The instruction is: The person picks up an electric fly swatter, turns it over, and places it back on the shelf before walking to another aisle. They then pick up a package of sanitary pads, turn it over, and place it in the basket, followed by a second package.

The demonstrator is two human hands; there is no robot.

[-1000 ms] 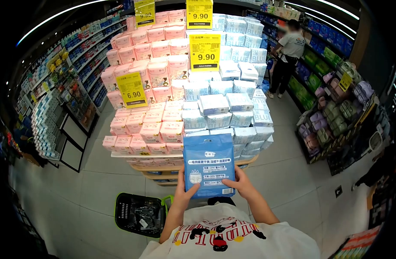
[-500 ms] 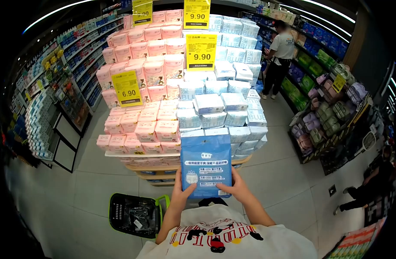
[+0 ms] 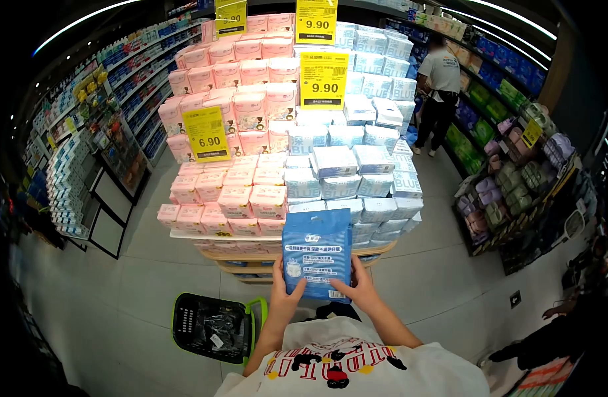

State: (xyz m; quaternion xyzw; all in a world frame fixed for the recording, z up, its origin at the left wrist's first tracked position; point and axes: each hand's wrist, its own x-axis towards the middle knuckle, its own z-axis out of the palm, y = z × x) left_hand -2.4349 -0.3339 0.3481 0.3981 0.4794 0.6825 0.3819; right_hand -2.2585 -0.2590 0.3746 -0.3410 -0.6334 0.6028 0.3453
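A blue pack of sanitary pants [image 3: 319, 239], printed with white text and a small drawing of pants, is held upright in front of my chest. My left hand [image 3: 287, 291] grips its lower left edge, thumb on the printed face. At the lower right edge my right hand [image 3: 359, 286] closes round it the same way. The fingers behind the pack are hidden. Just beyond it rises a stacked display of pink packs [image 3: 237, 202] on the left and pale blue packs [image 3: 337, 161] on the right. Yellow price signs [image 3: 324, 81] stand among the stacks.
A black shopping basket [image 3: 201, 316] with a green handle stands on the floor at my left. A person in a white shirt [image 3: 441, 69] is by the right shelves. A slipper rack [image 3: 515, 178] stands at right; another person's dark-clothed legs [image 3: 542, 344] show lower right.
The view has turned slightly left, so the display sits further right. The pack is a little lower and tilted further back in both hands. The person at lower right has come nearer.
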